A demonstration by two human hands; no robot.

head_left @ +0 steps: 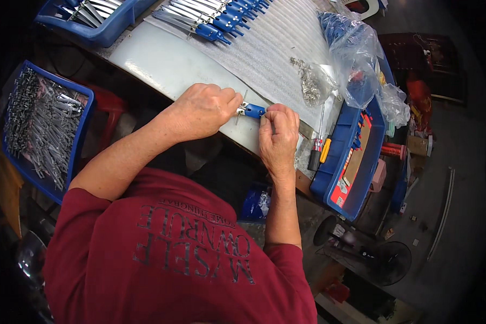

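While we look down through the head camera, we see a small tool with a blue handle (252,110) held between both hands at the near edge of the table (162,65). Its long axis runs roughly left to right across the picture: the blue handle end points toward the right hand (278,132), and the metal end goes into the left hand (205,110). A thin metal pin (242,105) stands nearly crosswise to the tool at its metal end, tilted a little.

Our left hand is curled into a closed fist around the metal end, knuckles up. Our right hand is closed too, its fingertips (270,116) pinched together at the blue end of the handle. Both hands sit just above the table edge, close to each other with only the short blue piece showing between them.

Farther back on the table lies a row of like tools with blue handles (221,19) on a ribbed foam sheet (286,48). A clear bag of small metal parts (313,83) lies near the right hand, and a screwdriver (317,148) rests beside a blue bin (356,162). Another blue bin of metal pieces (43,124) stands at the left.
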